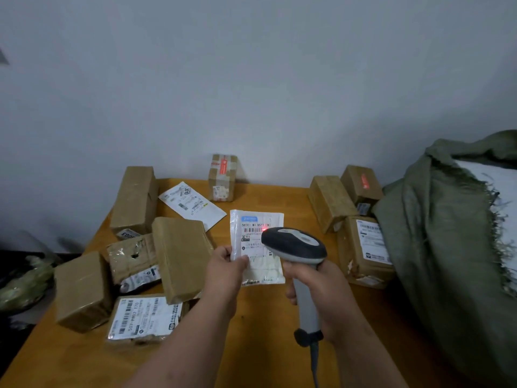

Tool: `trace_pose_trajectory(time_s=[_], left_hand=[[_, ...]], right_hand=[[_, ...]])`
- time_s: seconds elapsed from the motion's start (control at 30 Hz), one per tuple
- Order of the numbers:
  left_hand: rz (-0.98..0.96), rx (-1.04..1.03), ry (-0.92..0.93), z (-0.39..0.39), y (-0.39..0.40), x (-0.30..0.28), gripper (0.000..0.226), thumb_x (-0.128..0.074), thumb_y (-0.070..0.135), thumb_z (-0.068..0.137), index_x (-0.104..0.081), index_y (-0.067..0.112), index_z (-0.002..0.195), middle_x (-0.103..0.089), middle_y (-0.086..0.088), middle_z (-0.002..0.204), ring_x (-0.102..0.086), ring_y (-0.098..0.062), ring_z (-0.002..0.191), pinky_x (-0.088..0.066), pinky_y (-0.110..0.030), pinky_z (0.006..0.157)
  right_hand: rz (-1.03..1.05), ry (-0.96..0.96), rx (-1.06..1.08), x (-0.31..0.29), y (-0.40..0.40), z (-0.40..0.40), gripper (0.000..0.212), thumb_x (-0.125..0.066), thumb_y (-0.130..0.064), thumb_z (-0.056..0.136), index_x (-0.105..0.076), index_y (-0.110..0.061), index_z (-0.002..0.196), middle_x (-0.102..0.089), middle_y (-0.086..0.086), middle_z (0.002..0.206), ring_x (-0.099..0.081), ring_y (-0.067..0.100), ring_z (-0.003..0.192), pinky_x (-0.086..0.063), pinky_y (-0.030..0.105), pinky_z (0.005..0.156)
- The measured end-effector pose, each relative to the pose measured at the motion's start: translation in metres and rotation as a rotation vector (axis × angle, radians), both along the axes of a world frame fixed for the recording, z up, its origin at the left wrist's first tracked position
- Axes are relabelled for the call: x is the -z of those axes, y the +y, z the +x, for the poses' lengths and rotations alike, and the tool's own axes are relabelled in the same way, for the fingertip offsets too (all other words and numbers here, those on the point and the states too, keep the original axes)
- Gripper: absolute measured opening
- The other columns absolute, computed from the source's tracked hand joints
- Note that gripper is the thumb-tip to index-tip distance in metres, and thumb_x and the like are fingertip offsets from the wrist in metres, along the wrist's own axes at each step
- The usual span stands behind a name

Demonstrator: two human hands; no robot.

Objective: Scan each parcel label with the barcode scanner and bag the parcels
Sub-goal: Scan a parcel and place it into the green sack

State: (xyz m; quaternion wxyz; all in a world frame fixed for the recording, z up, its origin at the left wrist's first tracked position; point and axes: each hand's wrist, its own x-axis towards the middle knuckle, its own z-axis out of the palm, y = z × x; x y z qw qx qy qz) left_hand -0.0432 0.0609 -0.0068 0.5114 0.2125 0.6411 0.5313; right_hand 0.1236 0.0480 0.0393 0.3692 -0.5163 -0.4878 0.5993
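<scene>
A person is scanning a small white parcel point(256, 245) over the wooden table point(265, 331).

The left hand point(225, 268) is pinching the parcel's lower left edge with thumb and fingers. The right hand point(321, 292) is curling its fingers round the grey barcode scanner point(296, 247), which is shining a red light point(264, 229) on the label. The green sack point(436, 233) is sitting at the right.
</scene>
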Motion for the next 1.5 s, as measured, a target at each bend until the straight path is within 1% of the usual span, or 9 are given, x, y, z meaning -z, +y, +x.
trace_pose_trajectory(time_s=[0.17, 0.37, 0.6, 0.7, 0.87, 1.17, 1.3, 1.43, 1.5], left_hand=[[0.027, 0.011, 0.005, 0.0, -0.017, -0.005, 0.013, -0.059, 0.009, 0.098, -0.06, 0.017, 0.108, -0.07, -0.002, 0.106, -0.069, -0.02, 0.094, -0.06, -0.034, 0.071], [0.046, 0.015, -0.013, 0.0, -0.037, -0.013, 0.014, -0.059, 0.007, 0.098, -0.058, 0.021, 0.1, -0.07, 0.002, 0.099, -0.068, -0.014, 0.085, -0.055, -0.024, 0.056], [0.07, 0.07, 0.012, 0.008, -0.054, -0.019, 0.014, -0.06, 0.011, 0.097, -0.058, 0.023, 0.103, -0.069, 0.003, 0.101, -0.068, -0.014, 0.086, -0.055, -0.024, 0.056], [0.077, 0.1, 0.007, 0.019, -0.057, -0.025, 0.016, -0.061, 0.011, 0.097, -0.059, 0.02, 0.11, -0.07, 0.001, 0.104, -0.069, -0.017, 0.089, -0.058, -0.029, 0.06], [0.126, 0.153, 0.039, 0.058, -0.057, -0.046, 0.017, -0.064, 0.014, 0.095, -0.061, 0.022, 0.111, -0.071, 0.004, 0.102, -0.071, -0.017, 0.086, -0.058, -0.025, 0.053], [0.484, 0.281, 0.326, 0.209, -0.054, -0.082, 0.024, -0.068, 0.006, 0.089, -0.068, 0.03, 0.09, -0.072, 0.009, 0.086, -0.064, 0.006, 0.069, -0.044, -0.007, 0.052], [0.543, 0.385, 0.471, 0.31, -0.054, -0.088, 0.021, -0.068, 0.014, 0.092, -0.07, 0.034, 0.096, -0.069, 0.01, 0.098, -0.062, 0.0, 0.082, -0.048, -0.014, 0.063], [0.759, 0.469, 0.777, 0.389, -0.059, -0.093, 0.026, -0.067, 0.0, 0.088, -0.077, 0.017, 0.105, -0.057, 0.015, 0.1, -0.051, -0.001, 0.085, -0.031, 0.006, 0.076], [0.883, 0.543, 0.878, 0.419, -0.063, -0.093, 0.03, -0.066, -0.009, 0.083, -0.078, 0.009, 0.104, -0.061, 0.003, 0.103, -0.053, -0.011, 0.095, -0.027, 0.008, 0.08]], right_hand=[[0.028, 0.013, 0.035, -0.007, -0.018, 0.0, 0.012, -0.073, -0.018, 0.087, -0.073, -0.015, 0.099, -0.068, 0.004, 0.073, -0.064, 0.019, 0.064, -0.05, 0.032, 0.061], [0.043, 0.033, 0.06, -0.012, -0.04, -0.001, 0.032, -0.075, -0.032, 0.07, -0.073, -0.018, 0.099, -0.069, 0.006, 0.075, -0.065, 0.02, 0.065, -0.051, 0.034, 0.062], [0.055, -0.01, 0.121, -0.019, -0.063, 0.009, 0.024, -0.078, -0.026, 0.081, -0.071, -0.023, 0.103, -0.073, 0.006, 0.076, -0.068, 0.021, 0.068, -0.054, 0.035, 0.066], [0.059, -0.03, 0.22, -0.02, -0.068, 0.022, 0.019, -0.079, -0.023, 0.083, -0.07, -0.027, 0.099, -0.075, 0.0, 0.08, -0.071, 0.016, 0.068, -0.056, 0.027, 0.062], [0.077, 0.046, 0.386, -0.022, -0.073, 0.063, 0.019, -0.08, -0.019, 0.082, -0.07, -0.022, 0.098, -0.074, -0.007, 0.073, -0.07, 0.011, 0.061, -0.054, 0.022, 0.055], [0.132, 0.019, 0.611, -0.031, -0.096, 0.2, 0.025, -0.081, -0.021, 0.08, -0.069, -0.02, 0.101, -0.075, -0.001, 0.076, -0.073, 0.017, 0.069, -0.056, 0.028, 0.06], [0.154, -0.056, 0.715, -0.038, -0.112, 0.294, 0.017, -0.079, -0.021, 0.083, -0.069, -0.019, 0.096, -0.074, -0.001, 0.072, -0.074, 0.025, 0.076, -0.06, 0.04, 0.066], [0.158, 0.019, 0.819, -0.041, -0.13, 0.373, 0.018, -0.078, -0.018, 0.084, -0.068, -0.023, 0.098, -0.074, -0.006, 0.073, -0.071, 0.009, 0.062, -0.053, 0.024, 0.051], [0.153, 0.052, 0.883, -0.041, -0.136, 0.404, 0.022, -0.078, -0.018, 0.084, -0.069, -0.02, 0.103, -0.074, 0.002, 0.084, -0.071, 0.015, 0.067, -0.053, 0.029, 0.056]])
